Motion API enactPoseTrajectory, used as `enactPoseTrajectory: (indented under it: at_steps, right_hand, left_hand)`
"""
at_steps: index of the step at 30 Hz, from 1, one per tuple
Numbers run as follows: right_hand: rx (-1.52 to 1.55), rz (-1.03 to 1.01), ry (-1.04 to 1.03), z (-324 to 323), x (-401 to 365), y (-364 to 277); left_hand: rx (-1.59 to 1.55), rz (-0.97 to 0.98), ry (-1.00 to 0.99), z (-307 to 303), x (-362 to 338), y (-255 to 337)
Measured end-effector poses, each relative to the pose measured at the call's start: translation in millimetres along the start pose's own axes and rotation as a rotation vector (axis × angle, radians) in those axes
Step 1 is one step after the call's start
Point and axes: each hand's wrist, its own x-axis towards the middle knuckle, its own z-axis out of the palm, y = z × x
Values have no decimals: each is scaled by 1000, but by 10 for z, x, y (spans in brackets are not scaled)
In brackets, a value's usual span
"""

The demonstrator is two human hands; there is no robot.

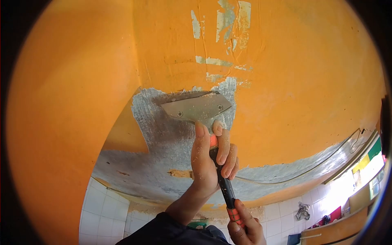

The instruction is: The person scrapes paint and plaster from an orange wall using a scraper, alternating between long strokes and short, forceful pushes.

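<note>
A wide-bladed scraper (200, 108) with two screws in its metal head lies against a bare grey patch (163, 130) where the orange paint is gone. Its blade edge is close to the ragged paint border. My left hand (210, 159) is wrapped round the neck and upper part of the black-and-red handle (223, 183), thumb and a fingertip near the metal head. Pale flakes stick to its fingers. Lower down, my right hand (248, 228) grips the red-banded end of the handle. Part of that hand is cut off by the frame's bottom edge.
Orange painted surface (294, 81) surrounds the patch, with scraped streaks (226, 20) above. A thin cable (286, 177) runs along the grey strip. White tiles (104, 208), a bright window (343, 192) and a wooden cabinet (335, 228) are below.
</note>
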Motion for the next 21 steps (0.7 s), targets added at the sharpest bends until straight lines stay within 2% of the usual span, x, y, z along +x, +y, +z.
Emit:
enactPoseTrajectory:
  at_steps: [1, 2, 4, 7, 13, 17, 21]
  right_hand:
    - [-17, -97, 63, 28, 21, 35]
    - [-18, -108, 62, -2, 20, 15]
    - [34, 135, -78, -65, 12, -112]
    - [56, 35, 47, 37, 7, -37]
    - [111, 162, -60, -47, 56, -145]
    - [82, 90, 0, -27, 25, -64]
    - [89, 127, -64, -48, 15, -100]
  left_hand:
    - [20, 13, 9, -12, -29, -25]
    - [38, 34, 14, -19, -23, -32]
    - [11, 35, -3, -21, 25, 5]
    - [11, 23, 28, 23, -14, 13]
    - [5, 28, 44, 6, 4, 21]
    - [52, 30, 52, -36, -38, -33]
    - [-1, 22, 66, 36, -13, 36]
